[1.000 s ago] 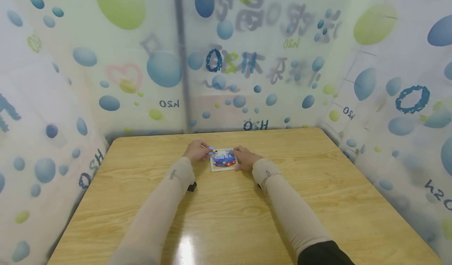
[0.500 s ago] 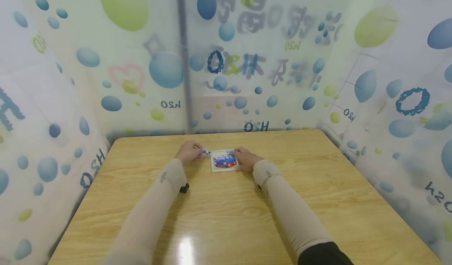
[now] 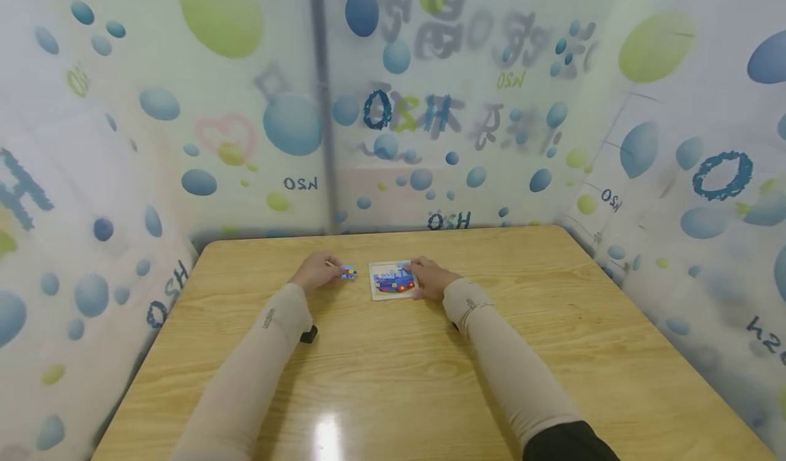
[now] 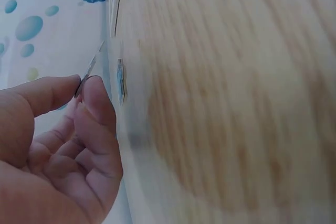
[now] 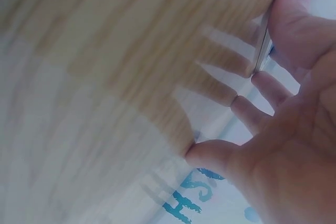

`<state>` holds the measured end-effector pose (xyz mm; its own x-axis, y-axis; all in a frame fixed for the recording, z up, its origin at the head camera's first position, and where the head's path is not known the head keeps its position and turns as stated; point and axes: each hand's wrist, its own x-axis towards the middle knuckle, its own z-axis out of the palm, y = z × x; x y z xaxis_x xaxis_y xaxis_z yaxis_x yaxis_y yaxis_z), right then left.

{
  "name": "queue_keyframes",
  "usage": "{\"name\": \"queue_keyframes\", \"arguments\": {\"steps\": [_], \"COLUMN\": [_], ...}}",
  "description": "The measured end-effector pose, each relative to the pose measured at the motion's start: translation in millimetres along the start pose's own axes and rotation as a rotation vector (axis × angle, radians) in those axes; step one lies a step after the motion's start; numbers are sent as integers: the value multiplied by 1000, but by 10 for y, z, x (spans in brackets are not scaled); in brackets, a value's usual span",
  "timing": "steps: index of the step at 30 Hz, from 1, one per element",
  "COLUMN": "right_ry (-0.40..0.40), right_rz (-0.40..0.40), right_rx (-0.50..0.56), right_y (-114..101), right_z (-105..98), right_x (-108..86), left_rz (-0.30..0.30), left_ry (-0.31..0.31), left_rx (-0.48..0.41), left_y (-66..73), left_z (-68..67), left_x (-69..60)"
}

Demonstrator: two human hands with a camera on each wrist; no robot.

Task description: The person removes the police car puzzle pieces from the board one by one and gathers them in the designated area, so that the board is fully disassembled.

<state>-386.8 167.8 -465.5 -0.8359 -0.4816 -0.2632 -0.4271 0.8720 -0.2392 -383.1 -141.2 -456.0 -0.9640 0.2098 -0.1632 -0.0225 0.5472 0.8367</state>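
A small square puzzle board (image 3: 393, 285) with a blue vehicle picture and a pale border lies on the table. My left hand (image 3: 318, 271) is left of the board, apart from it, and pinches a small colourful puzzle piece (image 3: 348, 271) between thumb and fingers. The left wrist view shows that piece edge-on as a thin tilted sliver (image 4: 90, 67). Beside it at the tabletop is a narrow light-blue shape (image 4: 121, 81); I cannot tell whether it is another piece or a reflection. My right hand (image 3: 432, 278) grips the board's right edge, its other fingertips (image 5: 242, 103) touching the table.
The glossy wooden table (image 3: 393, 365) reaches to the patterned wall covering (image 3: 393, 195) at the back, with similar covering on both sides. A small black object (image 3: 309, 335) shows under the left wrist.
My left hand has drawn away leftward from the board's left edge, carrying the puzzle piece with it. The right hand stays at the board's right edge. The head view has shifted slightly.
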Motion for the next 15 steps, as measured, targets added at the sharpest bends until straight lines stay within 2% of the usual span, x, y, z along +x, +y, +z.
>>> {"name": "queue_keyframes", "arguments": {"steps": [2,12,15], "right_ry": [-3,-8,-14], "right_rz": [-9,0,0], "right_rx": [-5,0,2], "right_y": [19,52,40], "right_z": [3,17,15], "right_x": [6,31,29], "left_rz": [8,-41,-50], "left_ry": [-13,-52,-59], "left_rx": [9,54,41], "left_y": [2,-29,-49], "left_z": [-7,20,35], "left_x": [-30,-89,-106]}}
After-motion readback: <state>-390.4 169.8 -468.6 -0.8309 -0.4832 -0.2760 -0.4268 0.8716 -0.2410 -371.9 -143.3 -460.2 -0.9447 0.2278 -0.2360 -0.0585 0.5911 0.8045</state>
